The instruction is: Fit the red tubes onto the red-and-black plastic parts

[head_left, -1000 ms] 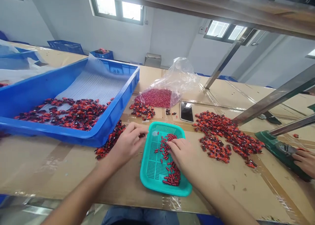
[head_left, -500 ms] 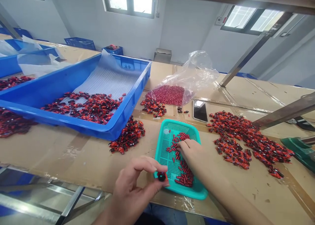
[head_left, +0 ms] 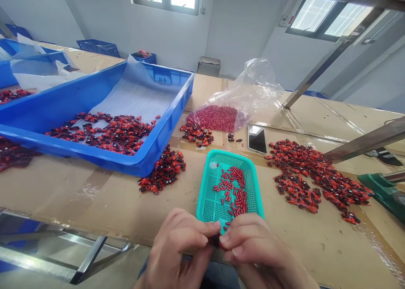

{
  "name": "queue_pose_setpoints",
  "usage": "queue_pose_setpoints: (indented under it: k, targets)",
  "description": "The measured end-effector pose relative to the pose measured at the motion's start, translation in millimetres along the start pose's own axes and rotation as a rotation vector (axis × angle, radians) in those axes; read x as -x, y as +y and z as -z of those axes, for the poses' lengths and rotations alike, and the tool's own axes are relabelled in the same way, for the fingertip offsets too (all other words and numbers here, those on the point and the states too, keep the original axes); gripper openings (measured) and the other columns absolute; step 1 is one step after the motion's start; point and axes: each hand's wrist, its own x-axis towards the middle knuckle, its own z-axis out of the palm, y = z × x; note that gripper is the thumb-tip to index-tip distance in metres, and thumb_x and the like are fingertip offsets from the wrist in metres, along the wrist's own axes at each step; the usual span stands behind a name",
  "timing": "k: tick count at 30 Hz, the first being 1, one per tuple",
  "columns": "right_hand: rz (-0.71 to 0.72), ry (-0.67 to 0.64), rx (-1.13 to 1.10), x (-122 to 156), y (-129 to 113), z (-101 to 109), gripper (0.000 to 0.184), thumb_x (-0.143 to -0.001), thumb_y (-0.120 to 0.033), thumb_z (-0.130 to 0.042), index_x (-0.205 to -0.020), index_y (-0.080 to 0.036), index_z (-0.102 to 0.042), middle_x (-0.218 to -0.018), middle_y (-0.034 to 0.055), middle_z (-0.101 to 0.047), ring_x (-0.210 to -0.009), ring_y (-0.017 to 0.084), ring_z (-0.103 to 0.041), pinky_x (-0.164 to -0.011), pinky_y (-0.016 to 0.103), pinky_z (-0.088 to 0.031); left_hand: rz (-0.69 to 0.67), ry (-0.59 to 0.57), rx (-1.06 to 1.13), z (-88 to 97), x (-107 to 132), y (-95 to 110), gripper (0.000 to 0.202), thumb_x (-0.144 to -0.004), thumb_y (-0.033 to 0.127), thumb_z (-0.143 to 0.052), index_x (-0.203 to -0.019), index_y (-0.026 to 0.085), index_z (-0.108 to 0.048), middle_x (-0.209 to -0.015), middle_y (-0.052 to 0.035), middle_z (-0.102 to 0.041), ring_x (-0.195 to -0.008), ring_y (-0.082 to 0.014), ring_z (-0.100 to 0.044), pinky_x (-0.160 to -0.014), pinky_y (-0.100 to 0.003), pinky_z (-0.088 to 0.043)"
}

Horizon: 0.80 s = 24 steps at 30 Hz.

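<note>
Fingertips of both hands met over one small dark-and-red part [head_left: 216,240], pinched at the near edge of the table, just this side of the teal basket [head_left: 206,195]. The left hand [head_left: 177,249] closed thumb and forefinger narrowly on one end; the right hand [head_left: 253,247] pressed in from the other side, its fingers curled tight, so the part itself was nearly hidden and its exact shape could not be told.

It looked very light, hard and stiff, probably moulded plastic, and smooth enough to slip or flick away if squeezed off-centre. The safest hold seemed to be across its short sides with the pads, not the nails, with the two grips close together.

Just beyond the grip, red sleeves [head_left: 234,190] lay loose in the basket. Further out and to the left sat a small heap of finished pieces [head_left: 164,173] beside the blue crate [head_left: 136,164]; out to the right spread a larger heap [head_left: 313,175]. Beyond the basket lay a phone [head_left: 256,138] and a clear bag of sleeves [head_left: 218,117].
</note>
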Motion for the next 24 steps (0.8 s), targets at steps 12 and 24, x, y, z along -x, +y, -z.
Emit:
queue_pose_setpoints:
  k: [12,24]
  targets:
    - [0.048,0.235,-0.037,3.6,4.9,-22.4,0.008,-0.103,-0.019,-0.068,-0.1,-0.026,-0.067,-0.082,0.0035,-0.08,-0.071,0.018,-0.076,-0.066,0.031,-0.064,-0.012,0.022,-0.064,-6.0,-2.9,8.2,0.036,-0.086,-0.005,-0.065,-0.092,0.026,-0.047,-0.093,-0.002,-0.085,-0.067,-0.0145,-0.076,-0.061,-0.029,-0.058]
    - [-0.307,0.079,-0.11,7.4,6.4,-9.4,0.036,-0.092,-0.054,-0.078,-0.116,-0.027,-0.071,-0.097,0.006,-0.074,-0.086,0.02,-0.073,-0.074,0.028,-0.062,-0.103,-0.031,-0.296,-1.9,11.6,11.3,0.021,-0.094,0.002,-0.066,-0.099,0.023,-0.067,-0.09,-0.0028,-0.086,-0.064,-0.0171,-0.079,-0.065,-0.032,-0.062]
